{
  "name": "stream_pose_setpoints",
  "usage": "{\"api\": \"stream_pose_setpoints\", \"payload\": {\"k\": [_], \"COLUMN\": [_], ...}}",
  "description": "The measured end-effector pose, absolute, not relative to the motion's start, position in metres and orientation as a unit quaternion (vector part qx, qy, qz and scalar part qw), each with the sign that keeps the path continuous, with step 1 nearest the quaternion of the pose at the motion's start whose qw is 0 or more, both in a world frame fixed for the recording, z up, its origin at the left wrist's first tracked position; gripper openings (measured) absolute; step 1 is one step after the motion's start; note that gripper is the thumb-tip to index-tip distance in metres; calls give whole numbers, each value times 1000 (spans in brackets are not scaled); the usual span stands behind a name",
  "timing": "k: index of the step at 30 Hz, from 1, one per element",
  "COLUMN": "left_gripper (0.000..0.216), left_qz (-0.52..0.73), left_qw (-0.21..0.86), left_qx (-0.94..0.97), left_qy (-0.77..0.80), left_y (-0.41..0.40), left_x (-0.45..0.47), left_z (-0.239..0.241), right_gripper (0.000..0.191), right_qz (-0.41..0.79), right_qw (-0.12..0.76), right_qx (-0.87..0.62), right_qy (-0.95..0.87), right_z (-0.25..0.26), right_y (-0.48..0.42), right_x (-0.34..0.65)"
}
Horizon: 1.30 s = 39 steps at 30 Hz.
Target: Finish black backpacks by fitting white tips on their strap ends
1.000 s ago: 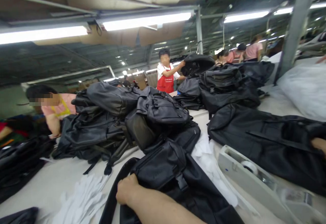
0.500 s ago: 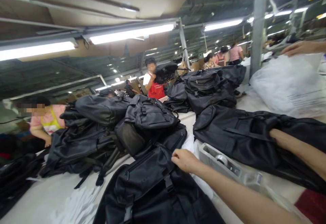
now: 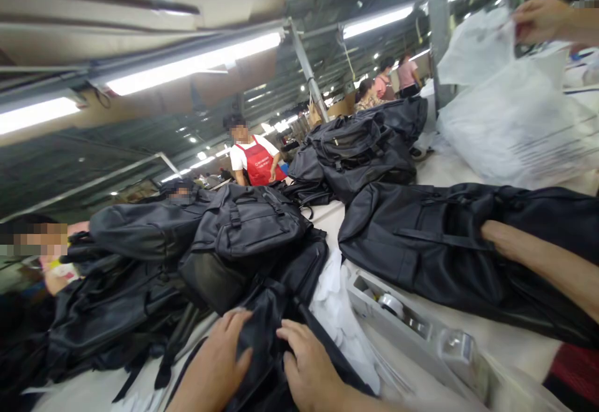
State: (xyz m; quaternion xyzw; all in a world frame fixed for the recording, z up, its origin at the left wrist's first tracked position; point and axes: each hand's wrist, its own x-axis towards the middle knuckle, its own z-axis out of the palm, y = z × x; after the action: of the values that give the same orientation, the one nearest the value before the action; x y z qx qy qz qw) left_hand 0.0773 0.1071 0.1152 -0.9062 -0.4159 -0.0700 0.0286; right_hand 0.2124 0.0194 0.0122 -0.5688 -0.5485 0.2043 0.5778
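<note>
A black backpack (image 3: 262,318) lies on the worktable directly before me, its lower part hidden by my hands. My left hand (image 3: 218,359) is over its left side, thumb apart from the fingers. Over its right side is my right hand (image 3: 309,362), fingers bent slightly and thumb spread; I see no fold of the bag pinched in either. White strips (image 3: 341,318) lie just right of the bag. Beyond them stands a grey tape dispenser (image 3: 397,331) with a roll in it.
Black backpacks (image 3: 253,218) are piled ahead and to the left. At right, a co-worker's arm (image 3: 538,262) reaches into another backpack (image 3: 421,237). A co-worker's hand (image 3: 538,22) holds up a clear plastic bag (image 3: 486,44). A person in a red apron (image 3: 259,162) stands behind the piles.
My right hand has let go of the backpack's top corner and come nearer. My left hand has come into view over the bag. The co-worker at far right has lifted a plastic bag.
</note>
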Motion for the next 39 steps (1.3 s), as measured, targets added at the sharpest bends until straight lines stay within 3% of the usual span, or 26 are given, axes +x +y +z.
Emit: {"api": "stream_pose_setpoints", "payload": {"k": [4,8,11,17,24,28,34,39], "left_gripper": [67,45,42,42,37,31,35,41], "left_qz": [-3,95,67,-2,9,8,8,37], "left_qw": [53,76,81,92,118,126,99,-36], "left_qx": [-960,-965,-971,-970,-964,-960,-961,-950], "left_qy": [-276,-234,-217,-225,-238,-248,-260,-309], "left_y": [125,136,140,135,134,133,130,139], "left_x": [124,137,129,111,102,101,102,108], "left_z": [102,100,102,91,93,94,91,102], "right_gripper": [56,49,39,37,21,22,11,17], "right_qz": [252,265,224,143,157,177,238,319], "right_qw": [573,563,542,317,155,85,130,246], "right_qx": [-503,-513,-609,-697,-639,-618,-618,-547], "right_qy": [-596,-591,-534,-627,-737,-761,-738,-734], "right_z": [3,3,14,38,65,72,58,34], "right_y": [20,17,25,76,113,127,138,119], "right_x": [206,222,251,288,285,274,262,292]}}
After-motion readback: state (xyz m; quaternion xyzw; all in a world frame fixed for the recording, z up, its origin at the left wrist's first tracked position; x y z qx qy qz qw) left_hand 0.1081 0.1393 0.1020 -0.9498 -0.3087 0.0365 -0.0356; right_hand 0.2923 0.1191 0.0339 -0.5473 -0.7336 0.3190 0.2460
